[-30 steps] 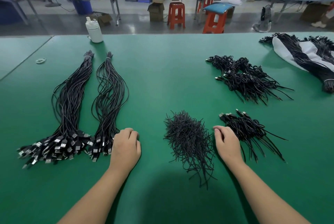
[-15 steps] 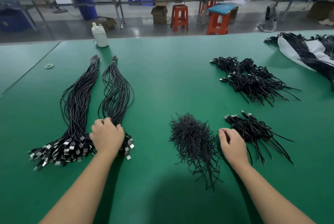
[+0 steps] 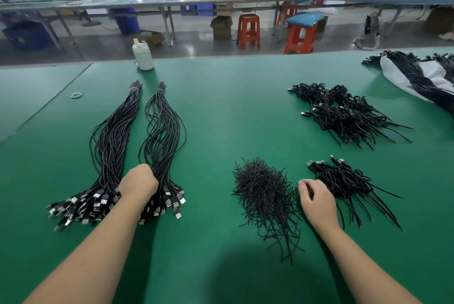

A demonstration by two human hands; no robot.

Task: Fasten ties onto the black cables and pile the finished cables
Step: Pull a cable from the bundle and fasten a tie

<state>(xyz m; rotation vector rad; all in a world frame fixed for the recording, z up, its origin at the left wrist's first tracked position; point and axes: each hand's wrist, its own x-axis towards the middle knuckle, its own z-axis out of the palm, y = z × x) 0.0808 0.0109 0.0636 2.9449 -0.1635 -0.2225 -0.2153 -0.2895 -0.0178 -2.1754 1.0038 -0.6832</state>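
Two long bundles of black cables lie on the green table at the left, plugs toward me: the left bundle (image 3: 108,146) and the right bundle (image 3: 163,132). My left hand (image 3: 137,182) sits between them near the plug ends, fingers curled into the right bundle's cables. A loose heap of black ties (image 3: 264,193) lies in the middle. My right hand (image 3: 315,197) rests with curled fingers between the ties and a small pile of tied cables (image 3: 344,182); nothing shows in it. A bigger pile of tied cables (image 3: 344,113) lies farther back.
A white bottle (image 3: 143,54) stands at the table's far edge. A rubber band (image 3: 77,94) lies far left. More black cables on a white sheet (image 3: 417,75) occupy the far right corner. Stools and workbenches stand beyond the table.
My left hand has moved forward from the plug ends up to the cables and closed its fingers on the right bundle. My right hand has stayed beside the ties.
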